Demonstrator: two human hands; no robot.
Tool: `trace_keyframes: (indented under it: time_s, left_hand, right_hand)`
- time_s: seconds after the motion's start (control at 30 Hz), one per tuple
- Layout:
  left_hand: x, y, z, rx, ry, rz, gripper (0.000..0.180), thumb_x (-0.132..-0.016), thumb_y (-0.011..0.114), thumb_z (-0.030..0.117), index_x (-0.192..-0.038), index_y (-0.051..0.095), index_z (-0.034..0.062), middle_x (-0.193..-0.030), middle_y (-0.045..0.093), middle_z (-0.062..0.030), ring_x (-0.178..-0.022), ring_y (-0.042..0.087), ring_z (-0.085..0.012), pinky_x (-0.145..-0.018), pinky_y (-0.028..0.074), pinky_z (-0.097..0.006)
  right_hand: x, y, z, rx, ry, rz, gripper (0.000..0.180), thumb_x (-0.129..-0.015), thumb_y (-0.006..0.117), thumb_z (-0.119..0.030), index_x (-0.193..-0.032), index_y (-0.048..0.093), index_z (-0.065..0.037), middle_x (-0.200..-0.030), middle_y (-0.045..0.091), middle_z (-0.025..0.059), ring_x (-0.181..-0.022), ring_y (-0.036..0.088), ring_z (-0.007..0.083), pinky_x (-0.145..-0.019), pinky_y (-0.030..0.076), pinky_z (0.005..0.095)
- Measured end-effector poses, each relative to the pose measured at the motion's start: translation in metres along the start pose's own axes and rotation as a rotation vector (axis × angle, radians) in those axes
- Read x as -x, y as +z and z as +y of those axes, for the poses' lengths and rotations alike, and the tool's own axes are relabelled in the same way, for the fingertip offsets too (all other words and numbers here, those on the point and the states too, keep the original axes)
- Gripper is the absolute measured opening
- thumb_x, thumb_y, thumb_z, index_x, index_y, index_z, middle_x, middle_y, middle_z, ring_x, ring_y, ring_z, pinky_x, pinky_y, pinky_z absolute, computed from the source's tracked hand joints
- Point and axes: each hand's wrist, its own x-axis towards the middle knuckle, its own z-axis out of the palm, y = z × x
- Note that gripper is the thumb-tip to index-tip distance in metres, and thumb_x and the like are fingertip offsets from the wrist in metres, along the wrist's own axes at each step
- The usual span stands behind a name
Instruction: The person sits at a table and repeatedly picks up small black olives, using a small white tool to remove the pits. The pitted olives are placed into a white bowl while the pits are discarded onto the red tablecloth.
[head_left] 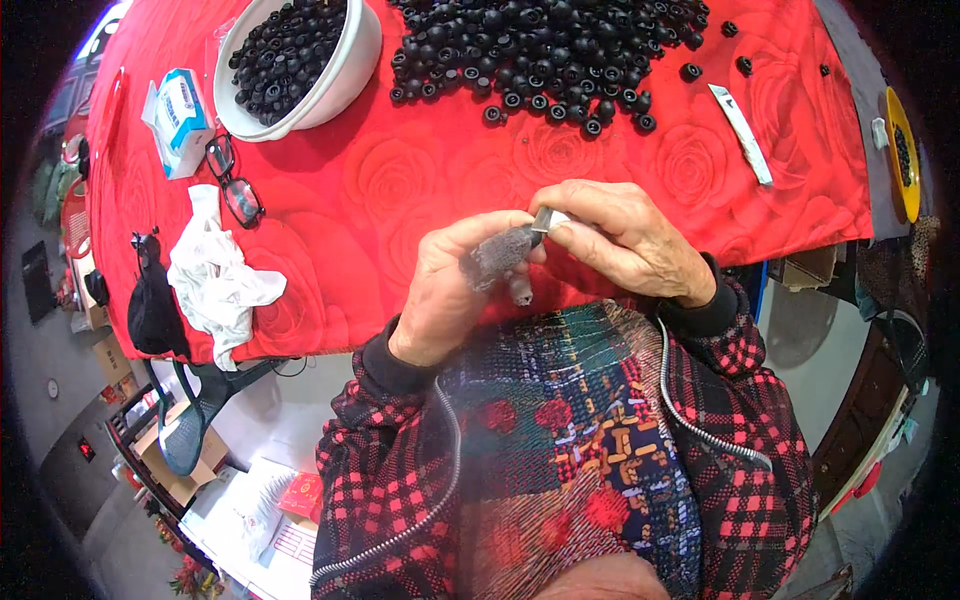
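Observation:
My left hand point(450, 280) is closed in front of my chest, thumb and fingers pinching a small black piece point(539, 224), mostly hidden. Grey fuzzy cloth point(497, 257) covers some of its fingers. Against that piece, my right hand point(630, 240) pinches a small flat metal blade point(544, 218) with a white part at its grip end. Both hands meet over the near edge of the red rose-patterned tablecloth point(390, 180). Beyond them lies a large pile of round black caps point(560, 60), some showing hollow undersides.
A white bowl point(350, 80) of black caps stands at the far left. Nearby are a blue-and-white box point(180, 115), glasses point(238, 192), a white cloth point(215, 270) and a black pouch point(152, 305). At right lie a thin white packet point(740, 135) and a yellow tray point(902, 155).

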Motion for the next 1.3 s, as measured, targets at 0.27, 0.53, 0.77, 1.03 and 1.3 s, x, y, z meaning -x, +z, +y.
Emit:
trace_keyframes:
  time_s: [0.27,0.53,0.77,1.03,1.3]
  left_hand:
    - [0.001,0.001,-0.001,-0.028,0.059,0.047,0.032,-0.09,0.061,0.018,-0.112,0.06,-0.005,-0.088,0.064,-0.01,-0.069,0.061,-0.0151,-0.06,0.051,-0.026]
    - [0.0,-0.006,0.0,-0.087,0.048,0.01,0.028,-0.092,0.058,0.016,-0.111,0.061,-0.0039,-0.087,0.065,-0.0066,-0.069,0.059,-0.0117,-0.062,0.049,-0.024]
    - [-0.001,-0.012,-0.001,-0.15,0.07,-0.043,0.025,-0.093,0.056,0.013,-0.113,0.062,-0.0017,-0.087,0.064,-0.0047,-0.071,0.059,-0.0114,-0.066,0.048,-0.025]
    - [-0.002,-0.008,0.004,-0.084,-0.009,-0.04,0.024,-0.093,0.058,0.014,-0.111,0.063,-0.0009,-0.087,0.062,-0.0037,-0.07,0.058,-0.0112,-0.066,0.047,-0.025]
    - [-0.003,-0.005,0.006,-0.098,-0.01,-0.045,0.025,-0.093,0.059,0.016,-0.11,0.063,-0.0008,-0.084,0.061,-0.0025,-0.068,0.058,-0.0103,-0.064,0.046,-0.023]
  right_hand:
    - [0.001,0.003,0.002,0.009,0.007,0.017,0.016,-0.09,0.053,-0.011,-0.099,0.058,0.001,-0.08,0.059,0.0148,-0.074,0.061,0.0309,-0.064,0.046,0.0369]
    - [0.0,0.001,0.003,0.064,-0.018,-0.008,0.016,-0.089,0.055,-0.011,-0.099,0.057,0.001,-0.081,0.059,0.0156,-0.076,0.061,0.0327,-0.065,0.046,0.038]
    - [-0.002,-0.003,0.003,0.066,-0.021,-0.05,0.017,-0.089,0.055,-0.01,-0.102,0.057,0.002,-0.084,0.059,0.0135,-0.077,0.061,0.0287,-0.067,0.047,0.0347]
    - [-0.004,-0.001,0.006,0.009,-0.029,0.002,0.017,-0.088,0.057,-0.012,-0.098,0.058,0.002,-0.077,0.059,0.0168,-0.071,0.061,0.0336,-0.062,0.047,0.0394]
    - [-0.003,-0.001,0.009,0.022,-0.033,-0.001,0.017,-0.087,0.056,-0.012,-0.097,0.059,0.002,-0.076,0.059,0.0167,-0.07,0.061,0.0333,-0.06,0.046,0.039]
